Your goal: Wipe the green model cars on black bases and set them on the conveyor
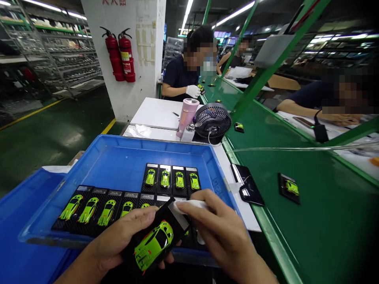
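As left hand [117, 236] grips, mounted car [154, 243] within

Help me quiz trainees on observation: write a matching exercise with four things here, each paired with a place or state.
1. Left hand
2. Right hand
3. Pink tumbler
4. Blue tray

A. Beside the black fan
B. Gripping a black base with a green car
C. Containing several other cars
D. Holding white material at the base's silver strip

Pairs: 1-B; 2-D; 3-A; 4-C
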Action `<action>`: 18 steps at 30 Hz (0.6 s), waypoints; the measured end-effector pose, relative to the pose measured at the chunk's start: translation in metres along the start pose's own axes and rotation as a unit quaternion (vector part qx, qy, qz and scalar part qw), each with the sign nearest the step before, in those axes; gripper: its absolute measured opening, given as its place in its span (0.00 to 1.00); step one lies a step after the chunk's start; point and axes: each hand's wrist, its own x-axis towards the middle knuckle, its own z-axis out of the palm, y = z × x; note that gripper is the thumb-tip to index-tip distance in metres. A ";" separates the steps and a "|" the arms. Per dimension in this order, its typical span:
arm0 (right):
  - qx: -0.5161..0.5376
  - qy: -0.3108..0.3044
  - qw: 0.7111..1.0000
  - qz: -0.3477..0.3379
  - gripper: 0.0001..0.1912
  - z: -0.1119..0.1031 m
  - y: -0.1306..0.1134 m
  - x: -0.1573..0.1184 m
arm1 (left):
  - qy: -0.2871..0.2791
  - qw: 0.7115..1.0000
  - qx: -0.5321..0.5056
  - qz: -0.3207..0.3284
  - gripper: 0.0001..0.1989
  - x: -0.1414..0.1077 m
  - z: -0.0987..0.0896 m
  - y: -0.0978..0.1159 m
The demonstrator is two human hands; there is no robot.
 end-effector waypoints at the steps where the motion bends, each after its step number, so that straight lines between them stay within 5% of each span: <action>1: -0.045 -0.001 0.999 -0.012 0.19 0.005 -0.001 0.000 | 0.003 1.000 0.001 -0.001 0.16 0.000 0.001 0.000; 6: -0.229 -0.009 0.972 -0.047 0.16 0.018 -0.005 -0.006 | 0.021 1.000 0.006 0.005 0.15 -0.002 -0.002 -0.003; 18: -0.264 -0.020 0.960 -0.089 0.17 0.020 -0.006 -0.001 | 0.019 1.000 0.006 -0.005 0.17 -0.003 -0.006 -0.003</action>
